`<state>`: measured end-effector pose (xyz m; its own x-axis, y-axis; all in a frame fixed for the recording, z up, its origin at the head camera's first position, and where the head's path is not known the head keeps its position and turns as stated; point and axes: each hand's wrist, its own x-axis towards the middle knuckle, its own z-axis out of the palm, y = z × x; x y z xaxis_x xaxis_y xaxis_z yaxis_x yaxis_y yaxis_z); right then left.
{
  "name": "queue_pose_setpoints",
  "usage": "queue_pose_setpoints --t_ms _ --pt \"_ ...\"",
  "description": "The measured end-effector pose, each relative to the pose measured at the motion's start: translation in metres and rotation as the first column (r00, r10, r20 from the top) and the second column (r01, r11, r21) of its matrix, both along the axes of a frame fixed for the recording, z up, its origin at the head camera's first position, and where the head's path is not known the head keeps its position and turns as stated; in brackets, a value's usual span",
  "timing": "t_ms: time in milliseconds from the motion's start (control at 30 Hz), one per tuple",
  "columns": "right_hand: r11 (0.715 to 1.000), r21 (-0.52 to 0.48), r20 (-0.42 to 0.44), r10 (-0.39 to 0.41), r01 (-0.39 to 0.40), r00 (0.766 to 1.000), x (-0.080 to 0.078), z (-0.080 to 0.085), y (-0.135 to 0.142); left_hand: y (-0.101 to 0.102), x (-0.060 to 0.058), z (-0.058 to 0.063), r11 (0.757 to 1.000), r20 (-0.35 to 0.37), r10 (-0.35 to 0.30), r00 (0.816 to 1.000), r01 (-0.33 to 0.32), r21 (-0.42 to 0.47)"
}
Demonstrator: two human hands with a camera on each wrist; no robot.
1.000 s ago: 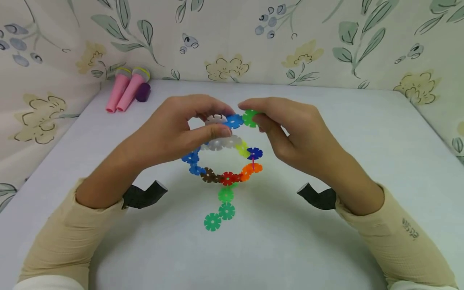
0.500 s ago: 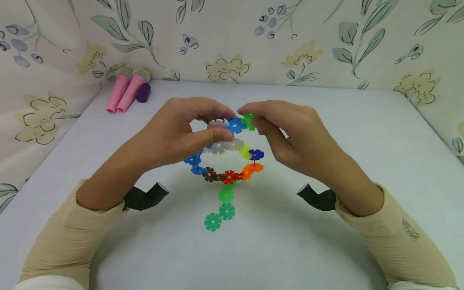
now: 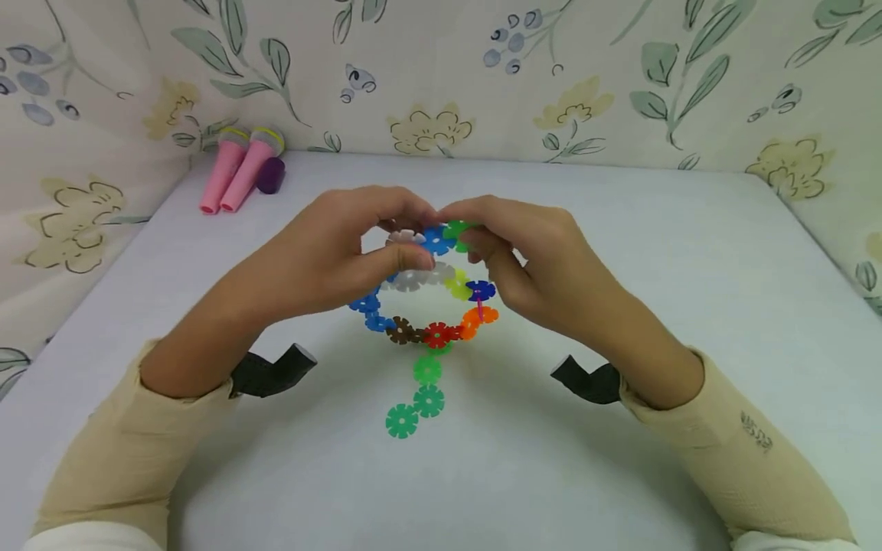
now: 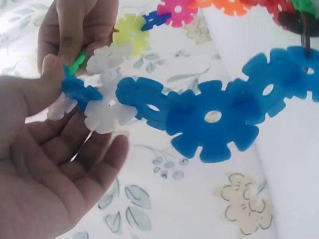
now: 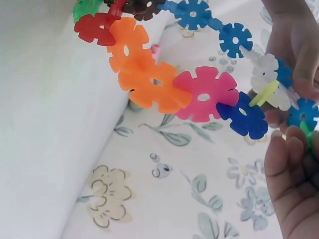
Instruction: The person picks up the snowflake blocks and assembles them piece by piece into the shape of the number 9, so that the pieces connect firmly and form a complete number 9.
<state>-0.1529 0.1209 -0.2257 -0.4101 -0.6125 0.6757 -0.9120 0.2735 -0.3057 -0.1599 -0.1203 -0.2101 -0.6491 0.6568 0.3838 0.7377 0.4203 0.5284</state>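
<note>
In the head view my left hand (image 3: 331, 252) grips a blue snowflake disc (image 3: 437, 240) and a pale disc beside it, thumb in front and fingers behind. My right hand (image 3: 534, 260) pinches a green snowflake disc (image 3: 454, 229), whose edge meets the blue one. Below hangs a ring of interlocked snowflake discs, with red (image 3: 437, 337), orange, brown, blue, white and yellow pieces. A tail of green discs (image 3: 429, 400) hangs from its near side. The left wrist view shows large blue discs (image 4: 192, 124) of the ring; a pink disc (image 5: 219, 89) shows in the right wrist view.
Two pink toy microphones (image 3: 241, 180) lie at the back left of the white table (image 3: 441, 490), next to a small purple object (image 3: 271, 175). Behind the table rises a flower-patterned cloth (image 3: 441, 69). Black wrist mounts (image 3: 276, 371) stick out from both sleeves.
My right hand has moved left and slightly down with the green disc, so both index fingertips now meet. The left hand has sunk a little, and the upper discs have lowered with it.
</note>
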Motion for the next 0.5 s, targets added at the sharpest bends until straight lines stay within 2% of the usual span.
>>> queue_pose_setpoints --t_ms 67,167,267,333,400,433,500 --pt "1.000 0.018 0.070 0.021 -0.022 0.997 -0.003 0.000 0.001 -0.003 -0.001 0.002 1.000 0.045 -0.001 0.999 0.002 -0.011" --pt "0.998 0.025 0.213 0.048 -0.055 0.976 -0.010 -0.001 0.008 -0.011 0.001 0.008 1.000 0.071 0.013 0.997 -0.012 -0.017" --pt "0.997 0.050 0.313 0.038 -0.056 0.949 -0.023 -0.006 0.017 -0.020 0.000 0.014 1.000 0.084 0.024 0.996 -0.025 0.016" --pt "0.989 0.136 0.356 0.000 -0.052 0.934 -0.032 -0.014 0.021 -0.027 -0.006 0.014 0.999 0.104 0.027 0.994 -0.031 0.036" --pt "0.955 0.285 0.407 -0.048 -0.077 0.912 -0.037 -0.025 0.019 -0.035 -0.019 0.007 0.999 0.110 0.028 0.994 -0.033 0.042" --pt "0.922 0.371 0.438 -0.069 -0.110 0.896 -0.038 -0.031 0.017 -0.039 -0.028 -0.001 0.998 0.129 0.015 0.992 -0.024 0.063" --pt "0.827 0.529 0.476 -0.104 -0.190 0.873 -0.035 -0.042 0.009 -0.049 -0.049 -0.018 0.998 0.114 0.004 0.993 -0.010 0.058"
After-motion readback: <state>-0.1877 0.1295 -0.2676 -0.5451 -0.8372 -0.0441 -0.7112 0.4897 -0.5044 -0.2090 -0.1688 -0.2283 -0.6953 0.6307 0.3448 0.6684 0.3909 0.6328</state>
